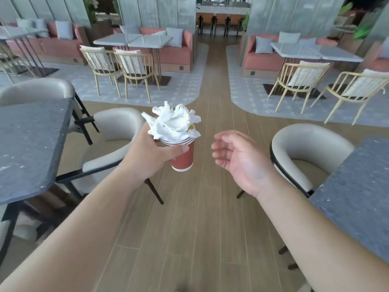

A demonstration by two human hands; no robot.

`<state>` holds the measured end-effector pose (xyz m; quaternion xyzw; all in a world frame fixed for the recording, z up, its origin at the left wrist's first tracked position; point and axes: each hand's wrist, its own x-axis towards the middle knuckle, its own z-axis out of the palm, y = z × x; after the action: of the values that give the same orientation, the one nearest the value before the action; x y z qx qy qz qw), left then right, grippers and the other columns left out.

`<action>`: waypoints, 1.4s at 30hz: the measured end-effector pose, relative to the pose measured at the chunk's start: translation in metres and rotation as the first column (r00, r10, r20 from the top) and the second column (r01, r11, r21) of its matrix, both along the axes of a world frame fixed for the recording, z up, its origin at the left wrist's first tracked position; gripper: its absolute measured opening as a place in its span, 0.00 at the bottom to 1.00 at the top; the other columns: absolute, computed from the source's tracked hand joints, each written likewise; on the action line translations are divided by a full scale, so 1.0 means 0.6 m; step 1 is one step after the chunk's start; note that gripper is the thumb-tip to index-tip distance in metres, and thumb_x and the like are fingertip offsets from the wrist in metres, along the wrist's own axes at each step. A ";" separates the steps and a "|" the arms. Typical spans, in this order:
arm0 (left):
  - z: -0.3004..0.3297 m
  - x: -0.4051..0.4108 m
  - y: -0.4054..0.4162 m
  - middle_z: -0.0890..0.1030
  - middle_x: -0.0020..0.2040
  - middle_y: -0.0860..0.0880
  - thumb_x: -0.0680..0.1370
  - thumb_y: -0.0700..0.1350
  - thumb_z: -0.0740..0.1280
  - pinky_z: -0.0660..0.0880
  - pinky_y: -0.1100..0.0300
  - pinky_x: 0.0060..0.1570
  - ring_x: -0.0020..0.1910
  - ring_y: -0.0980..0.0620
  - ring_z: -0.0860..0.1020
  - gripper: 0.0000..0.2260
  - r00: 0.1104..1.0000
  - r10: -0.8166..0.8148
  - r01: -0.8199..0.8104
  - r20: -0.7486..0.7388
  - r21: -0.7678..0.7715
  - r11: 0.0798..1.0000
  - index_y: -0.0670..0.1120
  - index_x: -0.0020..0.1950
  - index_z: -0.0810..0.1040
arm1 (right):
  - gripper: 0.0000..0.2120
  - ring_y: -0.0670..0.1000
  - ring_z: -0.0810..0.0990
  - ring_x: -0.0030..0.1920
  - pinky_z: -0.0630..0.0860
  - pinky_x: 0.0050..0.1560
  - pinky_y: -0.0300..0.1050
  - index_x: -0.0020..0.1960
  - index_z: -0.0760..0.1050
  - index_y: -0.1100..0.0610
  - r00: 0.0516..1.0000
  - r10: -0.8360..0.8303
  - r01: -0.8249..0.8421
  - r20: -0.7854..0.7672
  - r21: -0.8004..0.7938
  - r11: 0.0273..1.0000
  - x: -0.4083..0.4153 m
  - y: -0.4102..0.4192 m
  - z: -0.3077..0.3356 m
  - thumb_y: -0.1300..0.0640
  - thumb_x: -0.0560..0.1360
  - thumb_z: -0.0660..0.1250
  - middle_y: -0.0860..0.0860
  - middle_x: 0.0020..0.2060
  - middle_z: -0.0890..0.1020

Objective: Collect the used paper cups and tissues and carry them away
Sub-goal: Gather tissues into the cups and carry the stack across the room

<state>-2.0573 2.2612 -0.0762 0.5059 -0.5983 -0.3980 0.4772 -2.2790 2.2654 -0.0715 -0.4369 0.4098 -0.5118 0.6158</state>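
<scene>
- The left hand (147,154) is wrapped around a stack of red paper cups with white bases and rims (182,157), the thumb pressed across the front of the outer cup just under the rims and the other fingers hidden behind it.
- The cup stack sits just left of the frame's centre, held upright with a slight tilt, in the air above the wood-plank floor (210,218).
- Several nested rims show at the top of the stack; how many cups there are cannot be told exactly.
- A bunch of crumpled white tissues (171,121) is stuffed into the top cup and spills above and over its rim, the left edge of it touching the left hand.
- The right hand (237,159) is right of centre, near the cups but apart from them, palm turned toward the stack, fingers loosely curled and spread, holding nothing.
- Both bare forearms reach in from the lower corners of the frame.
- A dark grey speckled stone tabletop (31,144) fills the left edge, with a cream padded tub chair on black legs (111,144) just beside it, behind the left hand.
- A second dark grey speckled tabletop (357,197) lies at the lower right edge, with another cream tub chair (309,152) beside it.
- In the upper part of the frame stand light wooden spindle-back chairs (134,68), pale square tables (134,40) and salmon-pink bench sofas with grey cushions (176,49), on either side of the floor's central strip.
</scene>
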 end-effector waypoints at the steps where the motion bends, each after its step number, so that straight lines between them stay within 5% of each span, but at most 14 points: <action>1: 0.002 0.009 -0.024 0.84 0.60 0.59 0.63 0.52 0.81 0.79 0.53 0.60 0.61 0.57 0.82 0.35 1.000 -0.004 0.004 0.006 0.002 1.000 0.55 0.68 0.75 | 0.09 0.49 0.79 0.36 0.75 0.38 0.42 0.47 0.80 0.55 1.000 -0.009 0.009 -0.002 0.001 1.000 0.010 -0.020 0.002 0.59 0.77 0.61 0.51 0.37 0.82; 7: 0.008 0.050 -0.148 0.84 0.61 0.60 0.63 0.53 0.81 0.77 0.55 0.61 0.61 0.59 0.81 0.35 0.998 -0.031 0.029 0.048 0.027 0.999 0.54 0.69 0.75 | 0.09 0.49 0.79 0.36 0.75 0.39 0.42 0.48 0.79 0.57 0.999 -0.034 0.034 0.009 0.010 0.999 0.049 -0.142 0.004 0.61 0.78 0.60 0.51 0.37 0.82; 15: -0.008 0.019 -0.365 0.84 0.62 0.52 0.68 0.46 0.80 0.78 0.42 0.65 0.63 0.49 0.82 0.32 0.997 -0.070 0.067 0.040 0.064 0.996 0.48 0.71 0.75 | 0.09 0.49 0.79 0.36 0.75 0.39 0.42 0.47 0.79 0.56 0.996 -0.059 0.057 0.069 0.023 0.998 0.031 -0.361 -0.024 0.61 0.78 0.61 0.51 0.37 0.82; 21: -0.016 -0.033 -0.581 0.85 0.61 0.52 0.64 0.52 0.81 0.77 0.37 0.64 0.63 0.48 0.82 0.35 0.998 -0.032 0.026 0.060 0.086 0.996 0.50 0.70 0.75 | 0.07 0.48 0.79 0.36 0.75 0.37 0.41 0.47 0.80 0.56 0.994 -0.042 0.039 0.106 0.030 0.999 -0.021 -0.587 -0.037 0.59 0.75 0.62 0.51 0.37 0.82; 28: 0.008 -0.132 -0.798 0.85 0.59 0.54 0.66 0.48 0.80 0.82 0.49 0.54 0.59 0.49 0.83 0.32 0.997 -0.031 0.025 0.068 0.095 0.995 0.51 0.69 0.75 | 0.08 0.48 0.79 0.34 0.75 0.37 0.41 0.46 0.80 0.56 0.997 -0.013 0.010 0.078 0.035 0.999 -0.103 -0.809 -0.007 0.62 0.76 0.62 0.50 0.35 0.82; 33: 0.024 -0.174 -0.903 0.85 0.59 0.54 0.65 0.49 0.81 0.79 0.39 0.62 0.60 0.48 0.82 0.32 0.996 -0.028 0.021 0.085 0.084 0.996 0.52 0.68 0.76 | 0.08 0.48 0.79 0.34 0.74 0.36 0.40 0.46 0.80 0.56 0.996 -0.019 0.017 0.083 0.019 1.000 -0.132 -0.912 0.011 0.61 0.76 0.62 0.51 0.35 0.82; 39: 0.020 -0.208 -1.017 0.86 0.57 0.57 0.65 0.49 0.81 0.80 0.50 0.58 0.58 0.55 0.83 0.30 0.996 -0.053 0.047 0.075 0.076 0.996 0.54 0.66 0.77 | 0.10 0.48 0.78 0.33 0.74 0.36 0.41 0.45 0.80 0.55 0.994 -0.059 0.058 0.089 0.009 0.998 -0.176 -1.014 0.006 0.63 0.77 0.61 0.51 0.35 0.82; 42: 0.003 -0.217 -1.078 0.85 0.59 0.55 0.66 0.49 0.80 0.80 0.47 0.59 0.59 0.53 0.83 0.32 0.996 -0.070 0.065 0.054 0.099 0.993 0.52 0.68 0.76 | 0.11 0.48 0.78 0.34 0.74 0.36 0.41 0.44 0.80 0.55 0.995 -0.069 0.068 0.076 0.021 0.997 -0.187 -1.069 -0.007 0.63 0.77 0.60 0.51 0.35 0.82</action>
<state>-2.1875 1.6142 -0.0746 0.5192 -0.6085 -0.4279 0.4209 -2.3914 1.6239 -0.0755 -0.3970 0.4054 -0.5452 0.6171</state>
